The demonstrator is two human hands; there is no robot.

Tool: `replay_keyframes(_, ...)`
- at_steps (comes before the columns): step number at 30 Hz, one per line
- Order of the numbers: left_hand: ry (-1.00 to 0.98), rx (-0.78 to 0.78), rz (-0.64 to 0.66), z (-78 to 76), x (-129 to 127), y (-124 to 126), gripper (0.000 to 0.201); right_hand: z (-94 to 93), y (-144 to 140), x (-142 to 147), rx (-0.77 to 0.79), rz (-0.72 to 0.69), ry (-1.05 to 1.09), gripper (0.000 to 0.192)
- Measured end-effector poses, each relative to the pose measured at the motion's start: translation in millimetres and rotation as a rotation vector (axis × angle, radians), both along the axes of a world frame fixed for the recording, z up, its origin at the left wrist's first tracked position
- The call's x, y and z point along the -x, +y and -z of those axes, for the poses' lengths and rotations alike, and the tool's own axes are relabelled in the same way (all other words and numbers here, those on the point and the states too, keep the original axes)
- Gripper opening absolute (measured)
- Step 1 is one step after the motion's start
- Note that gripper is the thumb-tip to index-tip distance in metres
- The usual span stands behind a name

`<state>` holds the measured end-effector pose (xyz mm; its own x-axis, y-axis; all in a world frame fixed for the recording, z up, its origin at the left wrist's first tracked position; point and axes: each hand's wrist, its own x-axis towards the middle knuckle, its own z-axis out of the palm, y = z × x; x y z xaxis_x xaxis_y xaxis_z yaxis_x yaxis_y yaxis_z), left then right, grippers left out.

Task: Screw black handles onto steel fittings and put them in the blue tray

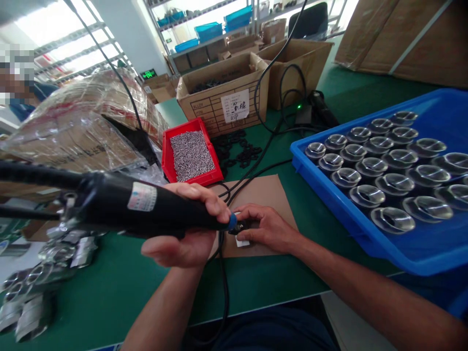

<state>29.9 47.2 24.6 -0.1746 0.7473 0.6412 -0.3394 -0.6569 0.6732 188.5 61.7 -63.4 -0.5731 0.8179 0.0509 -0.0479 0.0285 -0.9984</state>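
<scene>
Left hand [190, 229] wrapped around a black driver [146, 207], its tip at a small part [242, 233] pinched by the right hand [265, 228] on cardboard [263, 195].

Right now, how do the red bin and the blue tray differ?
The red bin is small and filled with tiny silvery screws; the blue tray is much larger and holds rows of shiny round metal cups. The bin sits beyond the left hand, the tray beside the right hand. Both rest on the green table.
</scene>
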Motion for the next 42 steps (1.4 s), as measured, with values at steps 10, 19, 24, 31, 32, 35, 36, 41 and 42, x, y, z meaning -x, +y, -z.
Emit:
replay_keyframes(10,0.026,0.027,0.06,1.6,-9.7,-6.3,0.073,1.1,0.3,1.0,-0.001,-0.01,0.038,0.028)
replay_keyframes(19,0.03,0.04,0.051,-0.4,-5.5,-6.0,0.071,1.5,1.7,-0.6,-0.031,-0.014,0.01,0.03)
replay_keyframes(24,0.063,0.023,0.064,2.7,-10.5,-6.2,0.071,0.4,1.0,0.5,-0.025,-0.012,0.034,0.027)
replay_keyframes(31,0.061,0.001,0.0,6.0,-17.9,-3.6,0.073,-2.0,1.7,0.6,-0.07,-0.02,0.032,0.022)
replay_keyframes(32,0.056,-0.001,-0.011,6.9,-18.4,-2.7,0.073,-2.3,1.8,0.4,-0.08,-0.01,0.02,0.023)
replay_keyframes(35,0.044,0.007,-0.021,9.2,-19.5,-0.4,0.072,-2.9,1.9,-0.3,-0.091,-0.008,-0.005,0.023)
replay_keyframes(36,0.045,0.007,-0.017,9.6,-19.8,0.1,0.072,-3.2,1.9,-0.4,-0.083,-0.017,-0.004,0.023)
replay_keyframes(41,0.029,0.039,-0.047,9.0,-20.2,-0.4,0.075,-7.8,1.8,-0.5,-0.064,-0.041,0.005,0.023)
replay_keyframes(42,0.025,0.059,-0.05,8.6,-20.2,-0.7,0.076,-9.1,1.8,-0.5,-0.073,-0.037,0.003,0.023)
